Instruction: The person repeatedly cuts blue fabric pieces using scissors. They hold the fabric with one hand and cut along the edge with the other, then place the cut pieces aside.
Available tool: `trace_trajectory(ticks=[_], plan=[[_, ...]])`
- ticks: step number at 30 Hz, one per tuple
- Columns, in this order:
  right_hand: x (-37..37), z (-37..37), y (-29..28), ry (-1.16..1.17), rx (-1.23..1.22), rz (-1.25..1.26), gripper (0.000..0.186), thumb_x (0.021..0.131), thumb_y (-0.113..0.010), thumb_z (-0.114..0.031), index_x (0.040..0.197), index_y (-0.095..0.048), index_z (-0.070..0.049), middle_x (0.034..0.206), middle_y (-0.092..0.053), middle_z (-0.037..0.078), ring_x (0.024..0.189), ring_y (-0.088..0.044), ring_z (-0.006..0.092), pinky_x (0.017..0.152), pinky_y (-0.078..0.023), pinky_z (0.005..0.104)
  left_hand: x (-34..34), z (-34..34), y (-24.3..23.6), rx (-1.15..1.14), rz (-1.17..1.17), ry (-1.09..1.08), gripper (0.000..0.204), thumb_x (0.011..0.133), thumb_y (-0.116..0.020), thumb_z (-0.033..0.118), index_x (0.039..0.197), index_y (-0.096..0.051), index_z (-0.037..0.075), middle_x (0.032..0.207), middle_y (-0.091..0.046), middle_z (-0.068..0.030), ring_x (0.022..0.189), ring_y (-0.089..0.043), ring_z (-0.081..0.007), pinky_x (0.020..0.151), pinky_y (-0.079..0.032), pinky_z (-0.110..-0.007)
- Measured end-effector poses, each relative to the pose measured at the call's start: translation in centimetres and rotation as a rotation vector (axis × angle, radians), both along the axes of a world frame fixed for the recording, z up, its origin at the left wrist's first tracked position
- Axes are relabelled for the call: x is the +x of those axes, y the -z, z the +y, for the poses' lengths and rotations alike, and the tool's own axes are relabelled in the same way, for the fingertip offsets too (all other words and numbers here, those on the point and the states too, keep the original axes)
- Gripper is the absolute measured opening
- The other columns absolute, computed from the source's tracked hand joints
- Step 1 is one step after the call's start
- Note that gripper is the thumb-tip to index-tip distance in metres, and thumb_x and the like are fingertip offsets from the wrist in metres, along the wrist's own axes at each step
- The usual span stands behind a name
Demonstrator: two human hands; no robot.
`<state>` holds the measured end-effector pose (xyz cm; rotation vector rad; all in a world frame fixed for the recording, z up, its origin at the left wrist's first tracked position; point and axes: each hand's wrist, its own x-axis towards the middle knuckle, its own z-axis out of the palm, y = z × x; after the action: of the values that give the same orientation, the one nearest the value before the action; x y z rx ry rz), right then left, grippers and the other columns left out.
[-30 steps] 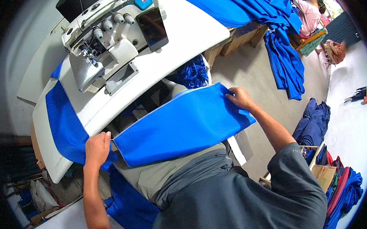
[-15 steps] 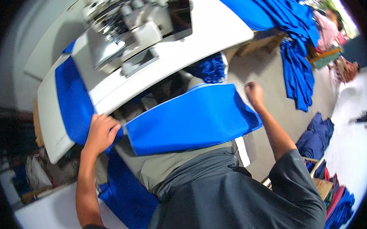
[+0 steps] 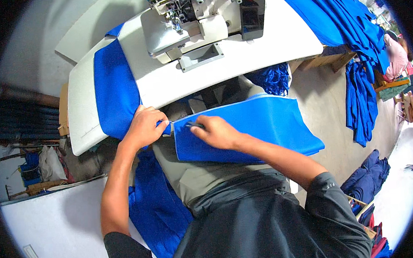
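My left hand [image 3: 145, 126] is closed on the edge of a blue fabric piece [image 3: 115, 82] that hangs over the left end of the white machine table. Across my lap lies another blue fabric panel [image 3: 262, 126], its upper edge overcast with pale stitching. A short pale strand joins its left corner to the fabric at my left fingertips. Over this panel, my right hand [image 3: 218, 132] is closed round a small dark tool [image 3: 194, 125], apparently thread snips, its tip pointing toward that corner. Most of the tool is hidden in my fingers.
A sewing machine [image 3: 187, 27] with several thread knobs stands on the white table [image 3: 267, 46], beside a dark phone [image 3: 253, 16]. Blue cloth [image 3: 340, 14] is heaped at the right. More blue fabric [image 3: 156, 201] hangs by my left leg. A person in pink [image 3: 394, 56] is far right.
My right hand has swung left from beyond the panel's right end to near its left corner, bringing the dark tool. My left hand still holds the fabric. The whole view has shifted.
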<state>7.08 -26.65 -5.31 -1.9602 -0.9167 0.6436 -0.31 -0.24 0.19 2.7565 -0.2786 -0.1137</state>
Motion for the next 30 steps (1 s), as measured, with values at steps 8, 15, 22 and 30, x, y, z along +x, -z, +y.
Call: trace_trajectory(ticks=[8, 15, 22, 30], plan=[[-1.5, 4.8, 0.8, 0.05, -0.019, -0.148, 0.034, 0.098, -0.065, -0.03, 0.097, -0.062, 0.004, 0.085, -0.07, 0.03, 0.084, -0.069, 0.0497, 0.077, -0.055, 0.0574, 0.1, -0.3, -0.5, 0.02, 0.033, -0.015, 0.015, 0.089, -0.068, 0.022, 0.085, -0.074, 0.008, 0.089, -0.073, -0.0084, 0.095, -0.065, -0.029, 0.09, -0.042, -0.045], [-1.7, 5.8, 0.3, 0.06, -0.097, -0.109, 0.033, 0.097, -0.066, -0.028, 0.096, -0.063, 0.005, 0.087, -0.071, 0.029, 0.086, -0.07, 0.0487, 0.079, -0.056, 0.0552, 0.1, 0.0, 0.1, 0.01, 0.021, -0.004, 0.015, 0.088, -0.069, 0.022, 0.084, -0.074, 0.008, 0.088, -0.072, -0.0086, 0.095, -0.065, -0.029, 0.089, -0.042, -0.045], [-1.7, 6.6, 0.7, 0.035, -0.126, -0.124, 0.032, 0.099, -0.063, -0.027, 0.096, -0.063, 0.005, 0.089, -0.071, 0.03, 0.087, -0.07, 0.0489, 0.079, -0.056, 0.0566, -0.1, -0.3, -0.4, 0.015, 0.032, -0.01, 0.014, 0.088, -0.07, 0.021, 0.084, -0.075, 0.009, 0.087, -0.072, -0.0088, 0.094, -0.065, -0.0289, 0.089, -0.042, -0.045], [-1.7, 5.8, 1.4, -0.057, -0.174, -0.114, 0.033, 0.1, -0.062, -0.029, 0.093, -0.065, 0.003, 0.087, -0.071, 0.03, 0.087, -0.07, 0.0484, 0.079, -0.055, 0.0561, 0.1, -0.2, -0.6, 0.044, 0.045, -0.008, 0.015, 0.089, -0.07, 0.021, 0.086, -0.075, 0.008, 0.089, -0.073, -0.0092, 0.094, -0.065, -0.0291, 0.089, -0.043, -0.045]])
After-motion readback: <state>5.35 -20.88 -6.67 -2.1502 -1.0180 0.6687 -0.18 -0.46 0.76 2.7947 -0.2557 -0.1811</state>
